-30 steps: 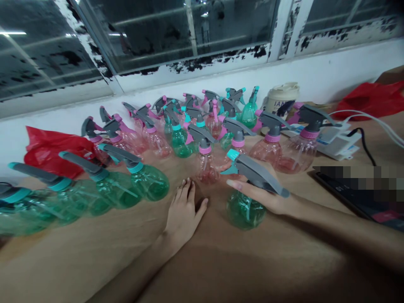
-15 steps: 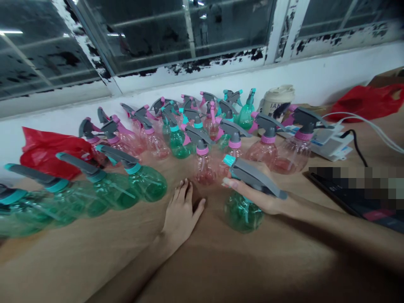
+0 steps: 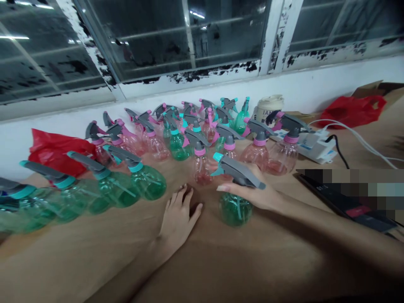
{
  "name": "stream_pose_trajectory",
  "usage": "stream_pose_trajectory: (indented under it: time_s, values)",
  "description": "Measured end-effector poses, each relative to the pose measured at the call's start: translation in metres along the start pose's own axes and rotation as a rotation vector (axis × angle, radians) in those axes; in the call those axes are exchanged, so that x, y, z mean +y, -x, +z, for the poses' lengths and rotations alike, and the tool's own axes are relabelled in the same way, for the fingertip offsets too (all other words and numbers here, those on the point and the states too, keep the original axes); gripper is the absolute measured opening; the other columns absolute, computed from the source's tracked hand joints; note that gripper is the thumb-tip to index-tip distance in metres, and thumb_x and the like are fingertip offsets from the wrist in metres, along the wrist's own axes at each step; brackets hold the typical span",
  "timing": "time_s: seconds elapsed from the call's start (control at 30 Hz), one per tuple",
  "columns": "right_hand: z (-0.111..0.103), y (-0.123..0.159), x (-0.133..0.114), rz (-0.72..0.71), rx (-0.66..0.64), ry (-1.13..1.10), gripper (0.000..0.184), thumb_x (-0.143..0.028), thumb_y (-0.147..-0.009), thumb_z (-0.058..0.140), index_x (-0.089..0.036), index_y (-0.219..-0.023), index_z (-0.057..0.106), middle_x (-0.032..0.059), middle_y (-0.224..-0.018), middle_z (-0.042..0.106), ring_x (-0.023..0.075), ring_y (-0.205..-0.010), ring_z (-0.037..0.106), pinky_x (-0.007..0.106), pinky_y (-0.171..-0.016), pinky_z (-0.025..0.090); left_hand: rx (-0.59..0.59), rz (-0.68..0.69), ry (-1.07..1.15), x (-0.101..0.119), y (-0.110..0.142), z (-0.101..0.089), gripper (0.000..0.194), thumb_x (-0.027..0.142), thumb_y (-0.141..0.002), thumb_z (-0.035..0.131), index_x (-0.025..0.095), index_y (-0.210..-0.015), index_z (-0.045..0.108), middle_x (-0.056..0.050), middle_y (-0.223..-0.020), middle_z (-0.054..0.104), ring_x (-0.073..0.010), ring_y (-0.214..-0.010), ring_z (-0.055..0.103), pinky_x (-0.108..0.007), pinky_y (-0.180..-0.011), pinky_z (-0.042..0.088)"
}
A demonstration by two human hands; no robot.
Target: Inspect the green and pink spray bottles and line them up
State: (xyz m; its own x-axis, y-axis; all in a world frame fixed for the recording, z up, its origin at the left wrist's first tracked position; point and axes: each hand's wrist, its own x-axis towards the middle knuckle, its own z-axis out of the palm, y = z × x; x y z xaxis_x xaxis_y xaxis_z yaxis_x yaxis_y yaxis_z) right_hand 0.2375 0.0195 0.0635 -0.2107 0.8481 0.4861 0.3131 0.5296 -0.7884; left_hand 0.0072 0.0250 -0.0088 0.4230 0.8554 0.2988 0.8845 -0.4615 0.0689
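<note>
My right hand point(image 3: 254, 194) is wrapped round the neck of a green spray bottle point(image 3: 235, 208) with a grey and teal trigger head; the bottle stands on the brown table point(image 3: 94, 256). My left hand point(image 3: 176, 219) lies flat on the table just left of it, fingers stretched out, holding nothing. Beyond both hands stands a crowd of pink spray bottles point(image 3: 202, 166) and green ones. A row of green spray bottles point(image 3: 147, 179) runs off to the left.
Along the white wall under the window lie a red plastic bag point(image 3: 53, 149) at left and another red bag point(image 3: 352, 110) at right. A white tub point(image 3: 267, 108), a white power strip point(image 3: 315, 145) with cables and a dark flat device point(image 3: 344, 206) sit at right.
The view has tilted up and shifted a little. My right hand with the green bottle has moved slightly left and away. My left hand stays flat on the table.
</note>
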Motion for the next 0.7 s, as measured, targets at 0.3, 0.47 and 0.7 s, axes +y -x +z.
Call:
stream_pose_trajectory:
  time_s: [0.3, 0.47, 0.7]
  values:
    - [-0.017, 0.013, -0.006, 0.083, -0.096, 0.120, 0.042, -0.043, -0.076, 0.069, -0.022, -0.110, 0.060, -0.0034, -0.071, 0.057, 0.0130, -0.060, 0.050, 0.027, -0.051, 0.039, 0.008, 0.095, 0.257, 0.043, 0.009, -0.029, 0.065, 0.035, -0.080, 0.065, 0.016, -0.136, 0.038, -0.014, -0.130, 0.053, -0.0316, -0.118, 0.049, -0.050, -0.099, 0.038]
    - [-0.027, 0.025, -0.015, 0.107, -0.079, 0.230, 0.061, -0.051, -0.071, 0.071, -0.022, -0.122, 0.054, 0.0050, -0.108, 0.067, 0.0233, -0.095, 0.063, 0.036, -0.080, 0.050, -0.008, 0.137, 0.417, 0.062, 0.002, -0.040, 0.075, 0.042, -0.079, 0.067, 0.020, -0.140, 0.030, -0.015, -0.138, 0.046, -0.0332, -0.127, 0.042, -0.052, -0.101, 0.037]
    - [-0.043, 0.044, -0.017, 0.076, -0.092, 0.405, 0.049, -0.054, -0.074, 0.068, -0.024, -0.111, 0.059, 0.0059, -0.113, 0.067, 0.0273, -0.105, 0.062, 0.042, -0.089, 0.049, -0.003, 0.137, 0.525, 0.083, -0.008, -0.044, 0.070, 0.042, -0.078, 0.071, 0.015, -0.132, 0.036, -0.017, -0.131, 0.050, -0.0337, -0.123, 0.046, -0.052, -0.098, 0.040]
